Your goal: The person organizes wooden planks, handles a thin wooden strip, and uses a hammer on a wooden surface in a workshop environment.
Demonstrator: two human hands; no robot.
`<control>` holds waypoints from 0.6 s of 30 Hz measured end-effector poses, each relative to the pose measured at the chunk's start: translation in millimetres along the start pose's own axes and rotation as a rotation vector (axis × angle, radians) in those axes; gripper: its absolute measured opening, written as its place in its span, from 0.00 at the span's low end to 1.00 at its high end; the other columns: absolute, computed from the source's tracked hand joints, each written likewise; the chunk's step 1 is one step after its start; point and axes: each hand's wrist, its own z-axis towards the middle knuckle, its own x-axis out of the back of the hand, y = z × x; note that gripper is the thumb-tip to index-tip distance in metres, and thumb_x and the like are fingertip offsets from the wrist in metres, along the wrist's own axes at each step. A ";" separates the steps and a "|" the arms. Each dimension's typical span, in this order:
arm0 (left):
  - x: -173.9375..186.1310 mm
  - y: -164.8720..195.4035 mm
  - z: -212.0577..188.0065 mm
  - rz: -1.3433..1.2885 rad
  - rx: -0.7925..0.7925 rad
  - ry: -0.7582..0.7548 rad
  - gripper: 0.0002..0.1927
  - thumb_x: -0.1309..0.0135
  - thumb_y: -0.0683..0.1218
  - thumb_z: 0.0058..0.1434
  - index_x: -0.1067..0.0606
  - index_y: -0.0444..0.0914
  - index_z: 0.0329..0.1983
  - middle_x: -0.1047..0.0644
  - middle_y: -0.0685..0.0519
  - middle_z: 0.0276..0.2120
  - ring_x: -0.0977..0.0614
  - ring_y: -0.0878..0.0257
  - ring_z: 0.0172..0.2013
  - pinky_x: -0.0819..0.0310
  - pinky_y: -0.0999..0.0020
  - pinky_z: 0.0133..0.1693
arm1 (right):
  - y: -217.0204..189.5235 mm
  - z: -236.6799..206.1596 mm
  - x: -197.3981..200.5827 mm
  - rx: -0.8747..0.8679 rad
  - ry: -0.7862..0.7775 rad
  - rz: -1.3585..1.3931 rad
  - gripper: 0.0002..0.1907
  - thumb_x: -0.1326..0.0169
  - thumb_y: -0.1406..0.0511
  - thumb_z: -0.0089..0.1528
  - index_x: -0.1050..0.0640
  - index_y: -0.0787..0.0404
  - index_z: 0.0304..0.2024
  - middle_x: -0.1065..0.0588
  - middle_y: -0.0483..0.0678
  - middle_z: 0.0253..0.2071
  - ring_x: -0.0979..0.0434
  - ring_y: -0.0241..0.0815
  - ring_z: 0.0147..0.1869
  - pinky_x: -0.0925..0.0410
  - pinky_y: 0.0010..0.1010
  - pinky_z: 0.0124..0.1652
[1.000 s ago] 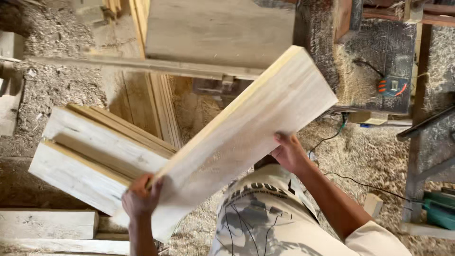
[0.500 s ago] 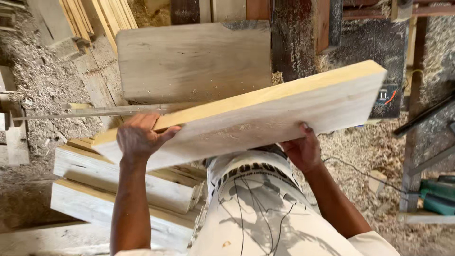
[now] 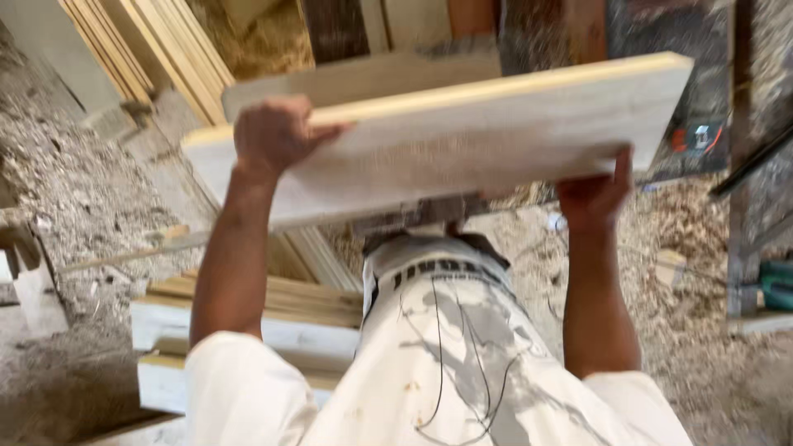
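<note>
Both of your hands carry a wide pale wooden board, held out in front of your chest, nearly level and tilted slightly up toward the right. Your left hand closes over the board's near-left part, fingers curled onto its top face. Your right hand grips the lower edge near the right end, fingers wrapped under and out of sight, thumb side showing. The frame is motion-blurred, so grain detail is soft. Below your left arm sits a stack of pale planks, laid flat, thinner yellowish strips on top. The floor is grey and rough, thick with sawdust and shavings, heaviest at left and at lower right. Upper left, a bundle of narrow yellow wood strips leans diagonally. Behind the board a second pale panel shows above its top edge. Far right, a dark upright post and a green tool at the edge.
</note>
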 end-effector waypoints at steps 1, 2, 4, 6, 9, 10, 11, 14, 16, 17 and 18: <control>-6.5 -13.0 8.3 -0.071 0.026 -0.046 0.44 0.56 0.85 0.61 0.28 0.43 0.18 0.27 0.51 0.15 0.24 0.56 0.17 0.31 0.60 0.21 | 5.1 2.8 0.9 -0.007 0.000 0.065 0.38 0.43 0.43 0.73 0.37 0.67 0.66 0.31 0.53 0.47 0.29 0.49 0.51 0.33 0.47 0.54; -12.8 -26.4 21.9 -0.131 0.039 -0.062 0.44 0.56 0.86 0.60 0.28 0.43 0.18 0.27 0.52 0.15 0.24 0.57 0.17 0.32 0.61 0.20 | 9.5 6.0 0.9 -0.004 0.008 -0.020 0.39 0.43 0.43 0.70 0.36 0.64 0.67 0.29 0.52 0.50 0.27 0.49 0.54 0.31 0.47 0.55; -24.3 -44.0 35.1 -0.092 0.109 -0.231 0.42 0.58 0.85 0.60 0.28 0.45 0.20 0.27 0.53 0.15 0.23 0.57 0.17 0.30 0.58 0.19 | 16.1 14.9 -0.2 0.022 0.023 -0.190 0.42 0.43 0.42 0.63 0.34 0.59 0.70 0.25 0.51 0.55 0.22 0.48 0.58 0.29 0.46 0.57; -34.5 -52.9 35.5 -0.114 0.157 -0.329 0.42 0.59 0.85 0.60 0.26 0.45 0.21 0.26 0.53 0.16 0.22 0.56 0.18 0.29 0.56 0.22 | 23.6 25.1 -3.4 -0.015 0.098 -0.146 0.42 0.44 0.42 0.64 0.34 0.61 0.69 0.25 0.52 0.54 0.23 0.48 0.54 0.27 0.46 0.55; -46.5 -62.6 36.4 -0.163 0.184 -0.342 0.44 0.58 0.85 0.61 0.23 0.43 0.23 0.23 0.50 0.18 0.20 0.56 0.21 0.27 0.54 0.29 | 35.8 39.5 -6.9 -0.059 0.185 -0.206 0.42 0.47 0.41 0.64 0.33 0.62 0.68 0.24 0.53 0.52 0.24 0.48 0.52 0.27 0.44 0.51; -49.4 -64.7 34.8 -0.150 0.202 -0.392 0.45 0.59 0.85 0.61 0.22 0.42 0.23 0.22 0.49 0.19 0.19 0.55 0.22 0.26 0.54 0.31 | 38.6 43.9 -6.5 -0.058 0.206 -0.244 0.41 0.48 0.41 0.63 0.33 0.62 0.67 0.24 0.53 0.52 0.24 0.48 0.52 0.27 0.43 0.49; -52.3 -66.9 32.9 -0.136 0.222 -0.446 0.46 0.59 0.85 0.62 0.22 0.40 0.23 0.21 0.48 0.19 0.18 0.54 0.23 0.25 0.54 0.34 | 41.1 47.6 -5.0 -0.085 0.251 -0.286 0.41 0.49 0.40 0.63 0.33 0.61 0.67 0.23 0.52 0.53 0.24 0.47 0.53 0.27 0.41 0.48; -59.6 -73.4 25.7 -0.221 0.228 -0.396 0.45 0.56 0.86 0.57 0.20 0.41 0.26 0.21 0.47 0.22 0.18 0.52 0.26 0.24 0.50 0.31 | 43.9 51.5 5.1 -0.164 0.333 -0.400 0.40 0.49 0.40 0.64 0.33 0.60 0.66 0.22 0.50 0.53 0.24 0.46 0.53 0.32 0.37 0.43; -65.0 -78.1 20.0 -0.244 0.214 -0.380 0.46 0.57 0.86 0.58 0.21 0.41 0.26 0.21 0.47 0.22 0.18 0.52 0.26 0.23 0.49 0.31 | 44.0 50.1 12.7 -0.194 0.292 -0.442 0.41 0.47 0.39 0.65 0.31 0.63 0.67 0.23 0.51 0.51 0.26 0.45 0.50 0.40 0.34 0.36; -67.9 -80.9 16.8 -0.251 0.204 -0.376 0.46 0.57 0.86 0.58 0.21 0.40 0.26 0.22 0.47 0.23 0.18 0.52 0.26 0.23 0.49 0.31 | 44.2 48.2 15.6 -0.201 0.279 -0.429 0.42 0.46 0.40 0.64 0.31 0.62 0.67 0.23 0.50 0.52 0.25 0.45 0.51 0.39 0.34 0.38; -71.3 -83.3 13.5 -0.250 0.195 -0.376 0.46 0.58 0.86 0.59 0.21 0.40 0.26 0.22 0.47 0.22 0.18 0.51 0.26 0.23 0.49 0.31 | 43.9 46.3 18.0 -0.208 0.266 -0.413 0.42 0.45 0.40 0.63 0.32 0.62 0.67 0.22 0.49 0.53 0.25 0.45 0.52 0.37 0.34 0.40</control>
